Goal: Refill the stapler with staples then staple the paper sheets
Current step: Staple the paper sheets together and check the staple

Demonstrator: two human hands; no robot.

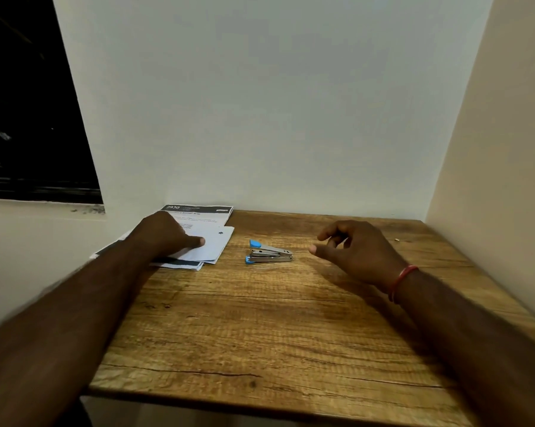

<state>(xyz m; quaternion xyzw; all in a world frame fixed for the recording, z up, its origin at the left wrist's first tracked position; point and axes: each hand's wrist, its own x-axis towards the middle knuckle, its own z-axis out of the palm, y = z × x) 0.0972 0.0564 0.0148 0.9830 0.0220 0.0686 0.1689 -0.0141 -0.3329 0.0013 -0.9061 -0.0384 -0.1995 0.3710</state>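
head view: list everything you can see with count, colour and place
stapler: one, silver with blue ends, lying mid-table
paper sheets: a few, white with dark printed bands, far left corner of the table
small speck: one, pale, far right of the table, too small to identify
table: one, brown wood grain, against the wall
wall: white, behind the table
window: one, dark, upper left
thread band: one, red, on the right wrist
left hand: rests on the paper sheets, fingers hidden
right hand: hovers right of the stapler, fingers loosely curled, holds nothing
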